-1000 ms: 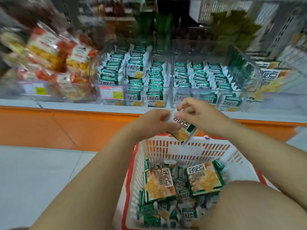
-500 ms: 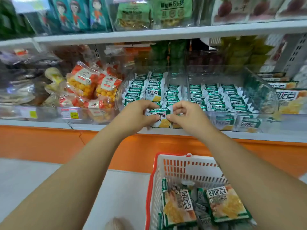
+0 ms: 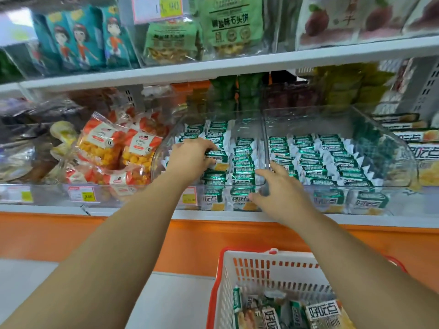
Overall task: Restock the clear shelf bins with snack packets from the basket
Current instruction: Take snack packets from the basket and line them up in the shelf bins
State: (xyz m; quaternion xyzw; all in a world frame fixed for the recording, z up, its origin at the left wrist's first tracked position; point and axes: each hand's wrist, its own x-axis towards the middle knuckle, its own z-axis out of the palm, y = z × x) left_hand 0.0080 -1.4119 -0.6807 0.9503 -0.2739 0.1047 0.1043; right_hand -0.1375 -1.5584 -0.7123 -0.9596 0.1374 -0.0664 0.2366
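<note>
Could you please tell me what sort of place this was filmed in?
Most likely a small shop's snack aisle: white shelves carry clear bins packed with rows of green snack packets, price tags are fixed along the shelf edge, and a red-and-white shopping basket holding more packets sits below.

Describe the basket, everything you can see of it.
The basket is white slotted plastic with a red-orange rim; a red handle shows at its right. It sits upright at lower right, below the shelf, its lower part cut off by the frame. Green-and-white snack packets lie loose inside. The right forearm hides its right side; no hand touches it.
</note>
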